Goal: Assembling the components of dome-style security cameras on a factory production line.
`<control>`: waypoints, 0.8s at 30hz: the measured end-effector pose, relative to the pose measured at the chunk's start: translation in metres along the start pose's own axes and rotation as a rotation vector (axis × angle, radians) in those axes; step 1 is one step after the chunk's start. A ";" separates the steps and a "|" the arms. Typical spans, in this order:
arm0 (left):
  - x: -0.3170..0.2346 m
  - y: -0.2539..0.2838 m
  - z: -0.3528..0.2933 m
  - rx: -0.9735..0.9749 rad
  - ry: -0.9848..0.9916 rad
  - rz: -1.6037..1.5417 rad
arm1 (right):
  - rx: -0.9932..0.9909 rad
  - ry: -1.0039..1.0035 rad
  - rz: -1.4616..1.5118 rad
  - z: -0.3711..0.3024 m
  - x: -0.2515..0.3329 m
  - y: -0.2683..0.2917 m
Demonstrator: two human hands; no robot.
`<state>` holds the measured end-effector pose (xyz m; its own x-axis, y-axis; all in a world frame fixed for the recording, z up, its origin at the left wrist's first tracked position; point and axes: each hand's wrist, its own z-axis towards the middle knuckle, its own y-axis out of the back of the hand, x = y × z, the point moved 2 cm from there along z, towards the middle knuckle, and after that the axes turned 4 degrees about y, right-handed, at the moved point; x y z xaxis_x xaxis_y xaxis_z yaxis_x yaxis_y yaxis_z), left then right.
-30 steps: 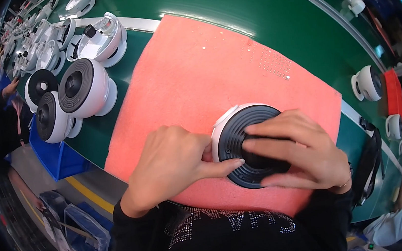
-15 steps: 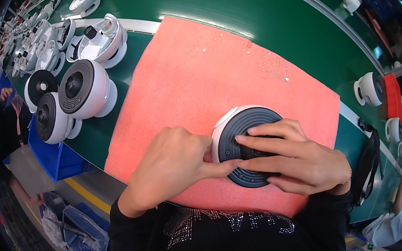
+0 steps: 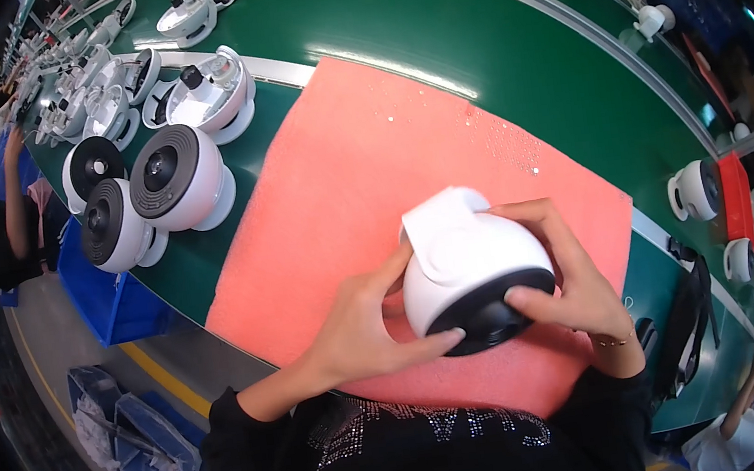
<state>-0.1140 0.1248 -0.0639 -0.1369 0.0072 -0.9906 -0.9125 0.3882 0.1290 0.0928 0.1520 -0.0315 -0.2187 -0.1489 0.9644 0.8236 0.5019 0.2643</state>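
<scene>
Between my hands is a white ball-shaped device [image 3: 467,248] with a black front face and a dark dome in its middle. It is tilted so the face points toward me and down, and its white bracket-like stand is at the far upper side. My left hand [image 3: 364,325] grips its left side, thumb on the lower rim of the face. My right hand [image 3: 577,278] wraps the right side, with the thumb on the face beside the dome. Beneath them lies a pink foam mat [image 3: 325,186]. The fingers behind the housing are partly hidden.
Matching white devices with black ribbed faces [image 3: 180,179] stand at the left, near opened white housings [image 3: 208,97]. Small shiny pieces [image 3: 517,154] are scattered on the mat. A red bin [image 3: 732,195] is at the right edge of the green bench [image 3: 361,14]. Other people are at both sides.
The device has been tipped up from lying face-up on the mat, so its white shell now shows. My right hand has shifted from over its face to its side.
</scene>
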 end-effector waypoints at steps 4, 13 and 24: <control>-0.034 0.001 0.007 -0.074 -0.247 0.243 | -0.150 0.211 -0.098 0.003 0.012 0.000; -0.056 0.025 0.029 -0.065 -0.270 0.311 | -0.286 0.447 -0.236 0.042 0.026 0.014; -0.026 0.076 0.079 -0.147 -0.592 -0.434 | -0.196 0.591 0.212 0.066 0.055 0.006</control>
<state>-0.1491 0.2265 -0.0318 0.4401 0.3922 -0.8078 -0.8848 0.3427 -0.3157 0.0509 0.2031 0.0240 0.2376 -0.5348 0.8109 0.9093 0.4160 0.0079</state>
